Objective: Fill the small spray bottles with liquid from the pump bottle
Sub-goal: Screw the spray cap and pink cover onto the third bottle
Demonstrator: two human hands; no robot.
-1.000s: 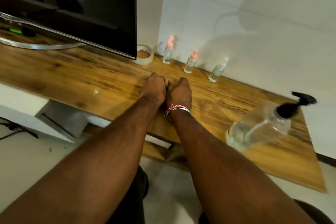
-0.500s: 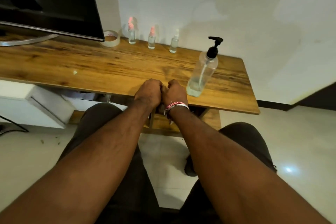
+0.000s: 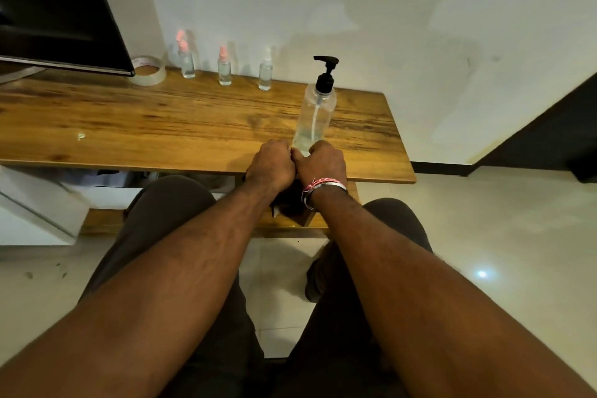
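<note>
Two fists at the near edge of a wooden table, pump bottle just behind them

The grainy wooden table (image 3: 161, 126) carries a glossy black screen (image 3: 55, 6), a clear cylindrical pump bottle (image 3: 315, 119) with a black pump head, a tape roll (image 3: 149, 70), and three small clear spray bottles (image 3: 223, 69) by the wall; no writing is legible. The left hand (image 3: 271, 165) and right hand (image 3: 323, 165) are curled, knuckles touching, holding nothing.

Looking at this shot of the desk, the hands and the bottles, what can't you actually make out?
- Head view: fingers of left hand and right hand curl out of sight.
- Pump bottle base: behind the hands.
- Small spray bottles: too small to read fill levels.
- Monitor: cut off by the frame edge.
</note>
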